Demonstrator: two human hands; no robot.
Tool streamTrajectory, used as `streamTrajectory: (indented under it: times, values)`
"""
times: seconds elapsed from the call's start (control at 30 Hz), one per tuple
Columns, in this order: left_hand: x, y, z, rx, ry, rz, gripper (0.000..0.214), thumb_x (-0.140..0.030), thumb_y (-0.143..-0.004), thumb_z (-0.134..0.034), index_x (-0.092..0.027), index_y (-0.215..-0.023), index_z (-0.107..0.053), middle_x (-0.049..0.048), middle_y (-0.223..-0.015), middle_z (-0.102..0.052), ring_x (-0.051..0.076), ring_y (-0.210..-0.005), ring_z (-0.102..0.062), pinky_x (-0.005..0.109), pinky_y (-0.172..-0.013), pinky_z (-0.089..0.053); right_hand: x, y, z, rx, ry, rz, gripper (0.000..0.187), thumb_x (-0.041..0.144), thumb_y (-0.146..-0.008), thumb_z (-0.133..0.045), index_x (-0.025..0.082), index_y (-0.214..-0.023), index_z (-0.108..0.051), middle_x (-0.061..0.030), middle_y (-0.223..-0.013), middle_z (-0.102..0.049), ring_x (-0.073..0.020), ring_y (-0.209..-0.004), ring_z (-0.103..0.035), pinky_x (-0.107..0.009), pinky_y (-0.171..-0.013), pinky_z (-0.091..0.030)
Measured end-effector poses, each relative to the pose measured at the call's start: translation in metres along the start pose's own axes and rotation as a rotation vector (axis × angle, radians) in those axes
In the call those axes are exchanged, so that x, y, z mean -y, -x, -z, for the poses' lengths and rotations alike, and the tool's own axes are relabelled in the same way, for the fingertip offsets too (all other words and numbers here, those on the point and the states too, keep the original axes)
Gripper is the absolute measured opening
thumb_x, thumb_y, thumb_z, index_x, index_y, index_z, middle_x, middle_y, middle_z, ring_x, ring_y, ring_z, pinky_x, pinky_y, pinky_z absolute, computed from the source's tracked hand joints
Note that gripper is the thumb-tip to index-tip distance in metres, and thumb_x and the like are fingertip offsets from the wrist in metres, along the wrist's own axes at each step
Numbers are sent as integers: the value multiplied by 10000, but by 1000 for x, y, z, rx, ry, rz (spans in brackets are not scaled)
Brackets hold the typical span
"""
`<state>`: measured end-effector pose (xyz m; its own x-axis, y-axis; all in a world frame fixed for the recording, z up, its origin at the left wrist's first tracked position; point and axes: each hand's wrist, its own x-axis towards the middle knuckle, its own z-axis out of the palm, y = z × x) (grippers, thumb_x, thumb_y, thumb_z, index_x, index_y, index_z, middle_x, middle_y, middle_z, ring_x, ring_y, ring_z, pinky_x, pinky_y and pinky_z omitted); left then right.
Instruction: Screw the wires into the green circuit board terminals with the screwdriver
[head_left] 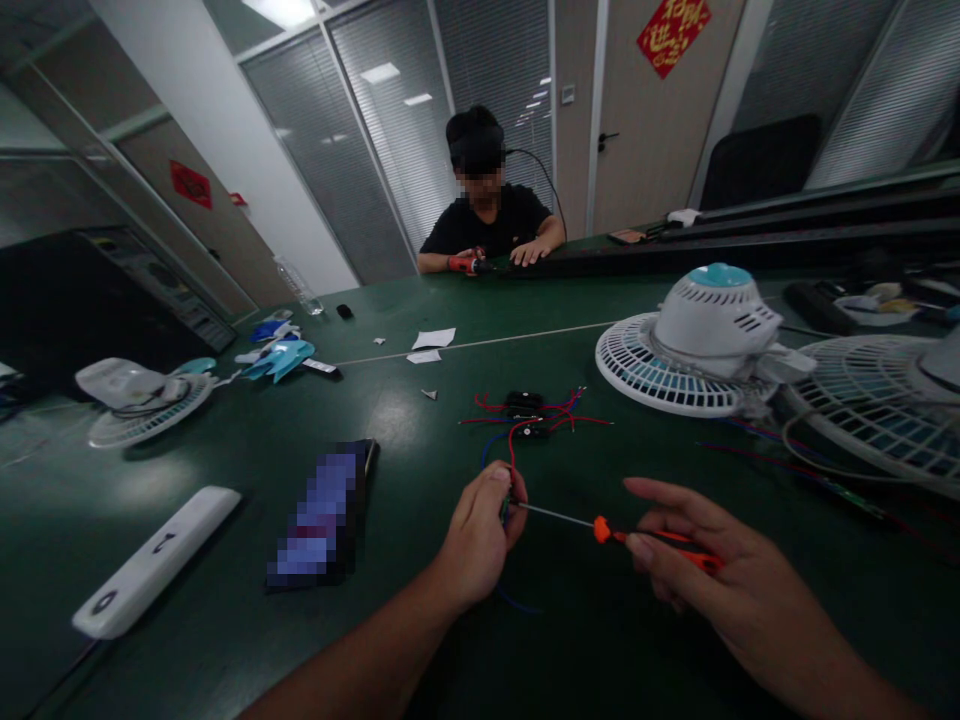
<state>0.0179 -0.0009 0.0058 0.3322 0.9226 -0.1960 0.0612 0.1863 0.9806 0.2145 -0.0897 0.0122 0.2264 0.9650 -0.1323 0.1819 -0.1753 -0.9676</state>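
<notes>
Between the fingers of my left hand (pixel 484 530) is a small circuit board (pixel 506 503), mostly covered by them, with a red wire (pixel 512 445) and a blue wire (pixel 486 450) coming off it. My right hand (pixel 697 560) is closed around the orange and black handle of a screwdriver (pixel 559 515), index finger stretched along above it. The screwdriver's thin shaft points left and its tip reaches the board at my left fingers. Just beyond my hands lie black modules (pixel 526 402) with red and blue wires.
White fans (pixel 637 375) lie face down at the right, another small fan (pixel 150 400) at the left. A phone (pixel 322 515) and a white power strip (pixel 157 560) rest left of my hands. Across the green table (pixel 420 660) a person (pixel 491 215) holds a red tool.
</notes>
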Motion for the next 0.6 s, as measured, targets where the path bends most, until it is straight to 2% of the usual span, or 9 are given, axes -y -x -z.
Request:
streamTrajectory:
  times: [0.33, 0.6]
  values:
    - [3, -1, 1, 16, 31, -12, 358, -478, -889, -376, -180, -731, -498, -73, -496, -358, 76, -400, -286, 204, -416, -232, -6, -2, 0, 31, 0, 4, 511, 477, -765, -667, 213, -1197, -601, -16, -757, -669, -146, -526, -620, -261, -462, -534]
    - [1, -1, 0, 31, 32, -15, 354, -474, -883, -379, -178, -732, -500, -77, -498, -358, 71, -395, -276, 202, -410, -227, -1, 0, -1, 9, 22, -4, 539, 500, -744, -661, 189, -1178, -588, -17, -745, -660, -138, -511, -596, -254, -454, -515]
